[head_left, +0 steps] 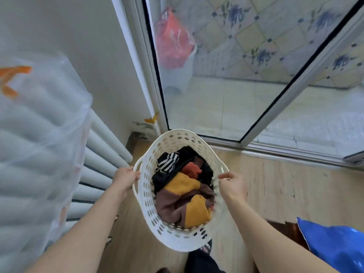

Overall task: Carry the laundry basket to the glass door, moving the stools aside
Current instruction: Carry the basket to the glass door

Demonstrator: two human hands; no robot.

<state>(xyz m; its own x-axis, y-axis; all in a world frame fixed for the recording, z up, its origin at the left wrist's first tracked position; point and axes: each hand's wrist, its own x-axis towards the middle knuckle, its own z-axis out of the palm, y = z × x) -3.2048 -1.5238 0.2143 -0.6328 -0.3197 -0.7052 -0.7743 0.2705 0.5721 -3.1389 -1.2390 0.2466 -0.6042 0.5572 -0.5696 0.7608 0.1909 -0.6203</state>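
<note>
A white perforated laundry basket hangs in front of me, above the wooden floor, its far rim close to the sill of the glass door. Inside it lie clothes in black, striped, orange, mustard and brown. My left hand grips the basket's left rim by the handle. My right hand pinches the right rim. No stool is in view.
A white radiator draped with a clear plastic bag stands along the left wall. A blue shiny object sits at lower right on dark wood. Behind the glass stand a red bag and a white bin.
</note>
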